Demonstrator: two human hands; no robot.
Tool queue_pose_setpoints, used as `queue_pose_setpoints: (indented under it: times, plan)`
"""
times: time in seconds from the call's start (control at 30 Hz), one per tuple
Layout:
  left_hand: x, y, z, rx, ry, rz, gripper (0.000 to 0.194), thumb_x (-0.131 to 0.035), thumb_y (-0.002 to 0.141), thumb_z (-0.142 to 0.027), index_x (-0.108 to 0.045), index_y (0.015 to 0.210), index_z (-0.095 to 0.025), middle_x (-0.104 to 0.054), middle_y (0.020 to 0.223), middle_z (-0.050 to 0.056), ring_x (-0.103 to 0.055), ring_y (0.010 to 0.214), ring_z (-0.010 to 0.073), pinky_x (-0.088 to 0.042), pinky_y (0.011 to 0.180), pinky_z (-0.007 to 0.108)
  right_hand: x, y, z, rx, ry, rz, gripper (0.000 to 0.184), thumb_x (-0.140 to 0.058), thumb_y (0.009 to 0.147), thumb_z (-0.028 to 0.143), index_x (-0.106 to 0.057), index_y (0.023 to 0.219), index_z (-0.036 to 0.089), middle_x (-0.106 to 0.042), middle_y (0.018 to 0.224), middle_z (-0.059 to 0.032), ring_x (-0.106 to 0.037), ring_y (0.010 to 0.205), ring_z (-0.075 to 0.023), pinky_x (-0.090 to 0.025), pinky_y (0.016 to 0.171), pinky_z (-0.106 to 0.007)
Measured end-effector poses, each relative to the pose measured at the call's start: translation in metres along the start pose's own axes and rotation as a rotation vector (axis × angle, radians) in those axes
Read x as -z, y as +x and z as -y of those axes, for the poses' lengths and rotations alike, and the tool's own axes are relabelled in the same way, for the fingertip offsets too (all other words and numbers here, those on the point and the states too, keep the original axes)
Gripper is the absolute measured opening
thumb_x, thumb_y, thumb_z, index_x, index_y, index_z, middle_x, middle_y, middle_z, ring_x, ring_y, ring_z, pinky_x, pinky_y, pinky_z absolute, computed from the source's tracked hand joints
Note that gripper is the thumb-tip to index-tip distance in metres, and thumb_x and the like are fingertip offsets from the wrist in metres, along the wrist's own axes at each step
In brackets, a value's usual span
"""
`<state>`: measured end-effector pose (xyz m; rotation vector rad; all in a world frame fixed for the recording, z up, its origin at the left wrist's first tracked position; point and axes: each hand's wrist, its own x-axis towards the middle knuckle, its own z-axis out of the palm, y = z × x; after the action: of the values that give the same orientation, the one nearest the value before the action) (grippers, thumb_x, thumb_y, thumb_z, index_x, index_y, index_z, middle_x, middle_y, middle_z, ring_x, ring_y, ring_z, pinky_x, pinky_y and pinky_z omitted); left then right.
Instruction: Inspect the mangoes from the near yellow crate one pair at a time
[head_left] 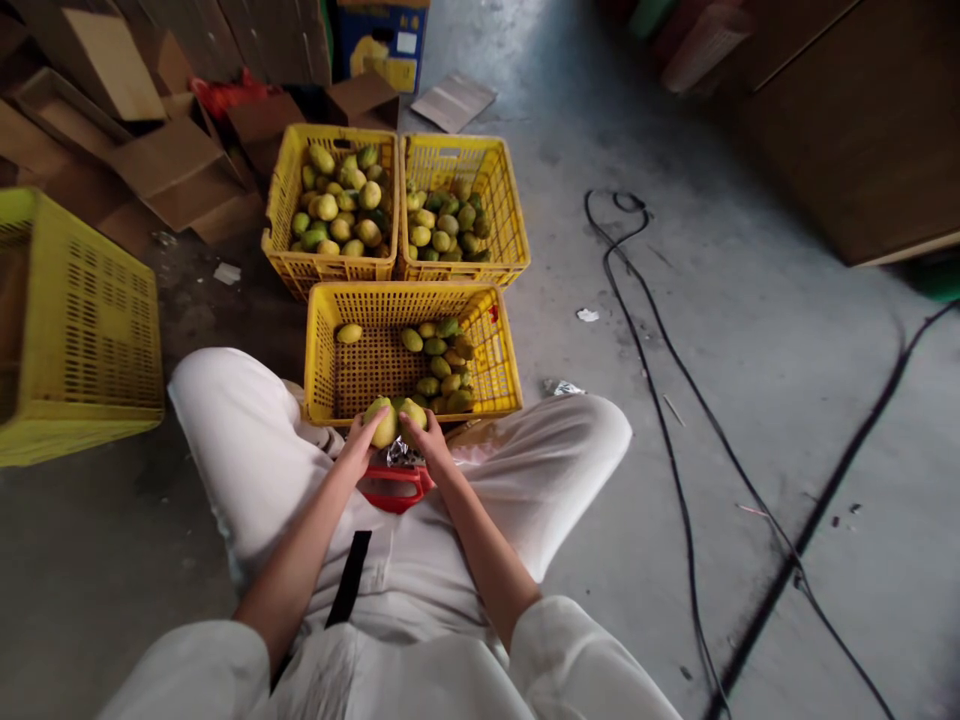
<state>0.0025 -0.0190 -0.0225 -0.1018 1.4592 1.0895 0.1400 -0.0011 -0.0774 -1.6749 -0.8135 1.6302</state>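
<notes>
Left hand (363, 440): closed round one yellow-green fruit (383, 426). Right hand (430, 440): holding a second fruit (413, 411). Both: beside near crate's (360, 377) near rim; a slackened grip could drop either.

Prob. a produce storeroom or packing area, w/ a bare grey concrete-like floor (555, 250). Evidence: yellow perforated plastic crates (364, 375) on the ground w/ lots of oval green-yellow fruit (326, 207), brown cardboard boxes (169, 165) heaped top L, a blue-and-yellow printed carton (382, 45) nearby, long black cables (844, 473) trailing R. Big brown flat-sided unit (862, 130) top R too dim to ID.
</notes>
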Motion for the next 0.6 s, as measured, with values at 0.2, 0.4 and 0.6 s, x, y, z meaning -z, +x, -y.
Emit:
queue_pose_setpoints:
  times: [0.2,0.4,0.6]
  plan:
    - [-0.003,-0.003,-0.002,-0.024,-0.003,0.025,0.031,-0.095,0.073,-0.017,-0.069,0.09,-0.02,-0.078,0.083,0.001,-0.074,0.077,0.017,-0.056,0.07,0.027,0.001,-0.004,0.01,-0.088,-0.032,-0.001,0.057,-0.092,0.059,0.056,-0.068,0.099,0.023,-0.076,0.09,-0.002,-0.072,0.088,-0.0231,-0.06,0.083,-0.035]
    - [-0.001,-0.001,-0.003,-0.016,0.02,0.022,0.032,-0.098,0.069,-0.021,-0.073,0.088,-0.019,-0.079,0.085,0.003,-0.075,0.083,0.0189,-0.058,0.078,0.029,-0.001,-0.005,0.014,-0.088,-0.058,-0.004,0.052,-0.088,0.058,0.056,-0.068,0.093,0.024,-0.074,0.086,-0.0022,-0.07,0.088,-0.024,-0.058,0.082,-0.036]
    - [0.001,0.006,0.005,0.003,0.047,0.002,0.046,-0.104,0.065,-0.036,-0.073,0.095,-0.021,-0.081,0.094,0.006,-0.078,0.093,0.0233,-0.059,0.077,0.03,0.002,-0.007,0.017,-0.091,0.015,0.008,0.058,-0.082,0.065,0.069,-0.075,0.097,0.021,-0.079,0.093,-0.0074,-0.073,0.097,-0.0285,-0.058,0.086,-0.037]
